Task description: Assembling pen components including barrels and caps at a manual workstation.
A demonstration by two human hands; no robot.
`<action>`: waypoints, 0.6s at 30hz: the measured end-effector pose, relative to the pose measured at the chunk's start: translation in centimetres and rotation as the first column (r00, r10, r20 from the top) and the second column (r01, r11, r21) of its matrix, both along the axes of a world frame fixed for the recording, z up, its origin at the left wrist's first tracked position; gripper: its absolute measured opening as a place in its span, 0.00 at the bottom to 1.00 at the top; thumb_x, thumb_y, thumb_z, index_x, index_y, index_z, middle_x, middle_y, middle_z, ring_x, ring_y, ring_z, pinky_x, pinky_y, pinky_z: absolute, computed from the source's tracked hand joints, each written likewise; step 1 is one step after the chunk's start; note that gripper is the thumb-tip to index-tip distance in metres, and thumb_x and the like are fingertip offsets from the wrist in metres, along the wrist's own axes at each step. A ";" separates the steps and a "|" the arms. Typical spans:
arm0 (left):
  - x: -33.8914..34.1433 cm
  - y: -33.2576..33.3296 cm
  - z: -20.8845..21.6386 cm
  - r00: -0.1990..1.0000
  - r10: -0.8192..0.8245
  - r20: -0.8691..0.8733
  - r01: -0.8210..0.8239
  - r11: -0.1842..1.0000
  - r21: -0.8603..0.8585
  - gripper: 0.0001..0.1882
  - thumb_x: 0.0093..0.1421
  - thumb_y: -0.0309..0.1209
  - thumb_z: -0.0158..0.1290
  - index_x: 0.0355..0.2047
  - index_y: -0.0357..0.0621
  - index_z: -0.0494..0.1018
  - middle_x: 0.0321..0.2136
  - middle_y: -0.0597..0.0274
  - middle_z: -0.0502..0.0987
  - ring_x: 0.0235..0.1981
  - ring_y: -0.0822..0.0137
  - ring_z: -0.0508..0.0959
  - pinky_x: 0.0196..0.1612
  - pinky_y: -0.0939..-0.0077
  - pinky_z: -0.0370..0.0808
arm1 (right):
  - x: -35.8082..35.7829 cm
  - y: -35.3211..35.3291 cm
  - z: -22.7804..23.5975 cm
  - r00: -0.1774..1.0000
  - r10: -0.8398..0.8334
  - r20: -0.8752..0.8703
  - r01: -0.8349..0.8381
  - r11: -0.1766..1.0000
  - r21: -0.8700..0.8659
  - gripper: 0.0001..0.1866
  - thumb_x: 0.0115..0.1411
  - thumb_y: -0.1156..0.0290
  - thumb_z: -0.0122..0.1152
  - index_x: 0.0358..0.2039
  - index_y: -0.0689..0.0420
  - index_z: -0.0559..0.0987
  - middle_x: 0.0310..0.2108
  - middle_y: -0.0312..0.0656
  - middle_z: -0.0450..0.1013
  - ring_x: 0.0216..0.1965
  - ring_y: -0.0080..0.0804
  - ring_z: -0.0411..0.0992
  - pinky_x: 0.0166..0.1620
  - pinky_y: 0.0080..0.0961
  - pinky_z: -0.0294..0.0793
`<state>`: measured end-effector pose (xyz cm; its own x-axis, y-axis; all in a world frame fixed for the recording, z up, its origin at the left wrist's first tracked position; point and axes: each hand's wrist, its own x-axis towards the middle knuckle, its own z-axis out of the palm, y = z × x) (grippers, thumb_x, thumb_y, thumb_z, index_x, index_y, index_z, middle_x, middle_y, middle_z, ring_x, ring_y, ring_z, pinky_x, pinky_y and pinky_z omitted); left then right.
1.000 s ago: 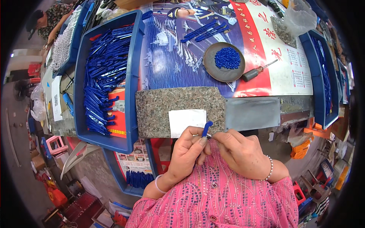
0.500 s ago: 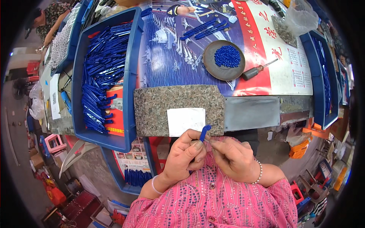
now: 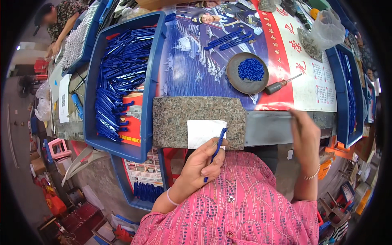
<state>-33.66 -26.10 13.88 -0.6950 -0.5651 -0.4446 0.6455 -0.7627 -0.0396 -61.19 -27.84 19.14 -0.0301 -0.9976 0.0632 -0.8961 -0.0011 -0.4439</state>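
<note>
My left hand [image 3: 202, 163] is closed around a slim blue plastic stick [image 3: 215, 156], held slanting above my lap in front of the granite slab [image 3: 171, 122]. The stick's upper end is bent and overlaps a folded white paper [image 3: 200, 132] lying on the slab. My right hand [image 3: 306, 136] is raised in front of the grey metal plate [image 3: 267, 130]. Its fingers stretch upward, somewhat blurred, with nothing visible in them. Beyond the slab, a round dark dish [image 3: 234, 77] holds many small blue pieces [image 3: 251, 69].
A deep blue bin [image 3: 160, 77] full of blue sticks stands on the left. Behind the dish lie several loose blue sticks [image 3: 230, 40]. A screwdriver [image 3: 277, 85] rests beside the dish. Another blue bin [image 3: 332, 73] stands far right. A person [image 3: 63, 20] is at the far left.
My right hand has let go of the stick and moved right and away from me. The stick has turned in my left hand, showing more of its length. The view has shifted slightly.
</note>
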 end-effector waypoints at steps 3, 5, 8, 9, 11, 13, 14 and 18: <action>0.0 0.1 -0.5 0.990 -0.008 -0.142 0.016 0.998 0.059 0.14 0.66 0.31 0.35 0.48 0.37 0.61 0.22 0.64 0.66 0.08 0.82 0.57 0.11 0.89 0.53 | -4.1 -1.9 -2.3 0.986 0.016 -0.168 -0.022 0.999 -0.034 0.08 0.56 0.79 0.50 0.37 0.63 0.72 0.31 0.49 0.71 0.34 0.47 0.70 0.37 0.32 0.68; -0.1 0.3 -0.7 0.987 0.011 -0.158 0.003 0.996 0.089 0.15 0.67 0.31 0.34 0.49 0.36 0.60 0.21 0.63 0.66 0.08 0.82 0.59 0.11 0.88 0.55 | -6.0 -3.0 -3.7 0.946 0.157 -0.283 -0.157 0.987 0.024 0.07 0.55 0.79 0.50 0.36 0.62 0.71 0.30 0.47 0.69 0.35 0.46 0.68 0.38 0.32 0.66; -0.1 0.2 -0.6 0.985 0.024 -0.173 -0.005 0.994 0.111 0.16 0.67 0.32 0.33 0.50 0.35 0.59 0.20 0.63 0.66 0.07 0.82 0.61 0.11 0.88 0.56 | -6.8 -3.5 -4.4 0.927 0.205 -0.314 -0.194 0.979 0.065 0.07 0.54 0.79 0.50 0.35 0.61 0.71 0.32 0.46 0.68 0.36 0.43 0.66 0.41 0.33 0.64; -0.1 0.2 -0.6 0.985 0.019 -0.173 -0.001 0.995 0.102 0.16 0.67 0.32 0.33 0.50 0.35 0.59 0.20 0.63 0.65 0.07 0.82 0.60 0.11 0.88 0.56 | -6.9 -3.6 -4.4 0.928 0.210 -0.307 -0.201 0.978 0.062 0.08 0.53 0.80 0.51 0.35 0.60 0.71 0.33 0.45 0.68 0.37 0.41 0.67 0.42 0.34 0.64; -0.1 0.2 -0.4 0.988 0.018 -0.153 -0.004 0.996 0.092 0.16 0.67 0.31 0.33 0.50 0.35 0.59 0.20 0.63 0.66 0.07 0.82 0.60 0.11 0.87 0.56 | -6.7 -4.4 -4.0 0.943 0.189 -0.275 -0.196 0.981 0.003 0.10 0.53 0.80 0.51 0.37 0.60 0.71 0.37 0.45 0.68 0.40 0.42 0.67 0.45 0.33 0.64; -0.1 0.3 -0.2 0.991 0.014 -0.136 -0.002 0.997 0.081 0.16 0.67 0.31 0.33 0.50 0.35 0.59 0.20 0.63 0.66 0.07 0.82 0.60 0.10 0.87 0.56 | -6.6 -5.6 -3.9 0.956 0.167 -0.243 -0.185 0.981 -0.056 0.12 0.53 0.81 0.50 0.39 0.61 0.71 0.41 0.45 0.68 0.42 0.42 0.67 0.47 0.33 0.63; -0.1 0.3 -0.1 0.996 -0.003 -0.093 0.006 0.999 0.033 0.16 0.66 0.31 0.34 0.50 0.35 0.59 0.20 0.62 0.66 0.07 0.81 0.60 0.10 0.87 0.56 | -6.5 -6.4 -4.0 0.935 0.197 -0.296 -0.230 0.970 -0.082 0.14 0.53 0.81 0.50 0.42 0.61 0.70 0.44 0.45 0.68 0.45 0.42 0.66 0.49 0.33 0.62; -0.3 0.1 0.4 0.998 -0.053 0.026 0.055 0.996 -0.067 0.15 0.65 0.30 0.36 0.49 0.35 0.60 0.20 0.61 0.67 0.07 0.79 0.59 0.10 0.85 0.56 | -7.0 -9.0 -5.4 0.846 0.267 -0.461 -0.331 0.942 -0.062 0.22 0.50 0.83 0.50 0.48 0.59 0.68 0.51 0.44 0.65 0.53 0.42 0.62 0.55 0.33 0.60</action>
<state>-33.93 -25.98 14.32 -0.7149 -0.5560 -0.4240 0.6033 -0.7970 0.0281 -68.22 -36.85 13.78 0.3311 -0.9343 0.1318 -0.9433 -0.3314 0.0206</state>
